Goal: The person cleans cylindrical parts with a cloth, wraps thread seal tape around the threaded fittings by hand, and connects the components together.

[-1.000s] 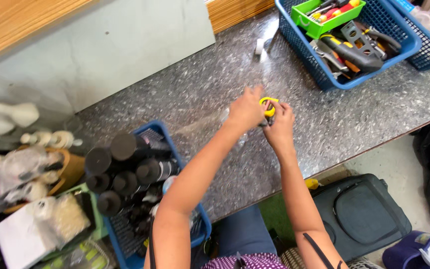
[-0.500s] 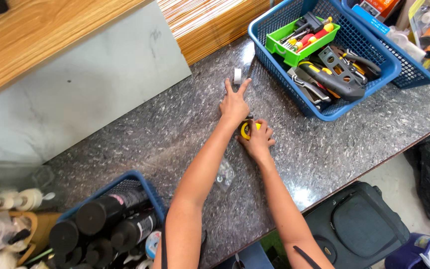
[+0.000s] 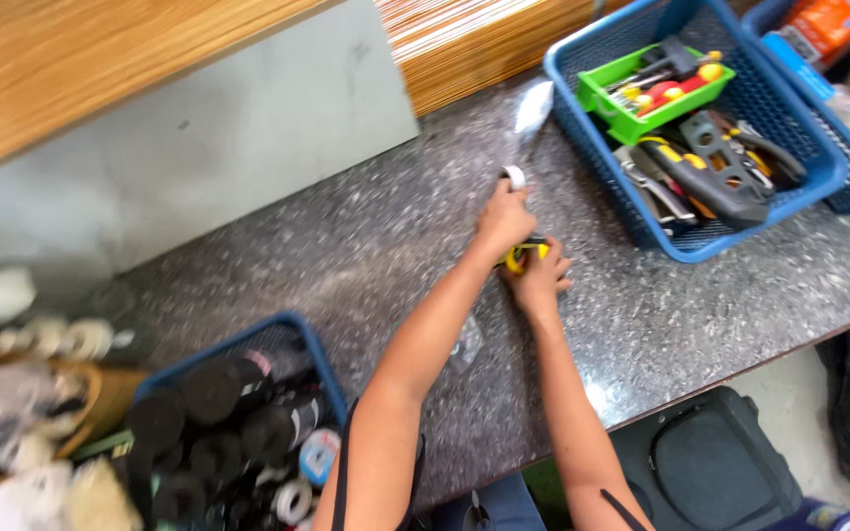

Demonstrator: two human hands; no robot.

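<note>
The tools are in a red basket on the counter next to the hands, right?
Not quite: the basket holding the tools is blue, not red, as the head view shows. It does sit on the counter, beside the left hand and right hand.

Workshop bench: tool-filled blue basket (image 3: 819, 182) (pliers (image 3: 710, 182), screwdrivers (image 3: 656, 88)).

A small yellow and black tool (image 3: 523, 256) lies on the grey speckled counter, half hidden under the fingers. Just beyond it, a small white roll (image 3: 515, 177) sits by the fingertips.
</note>
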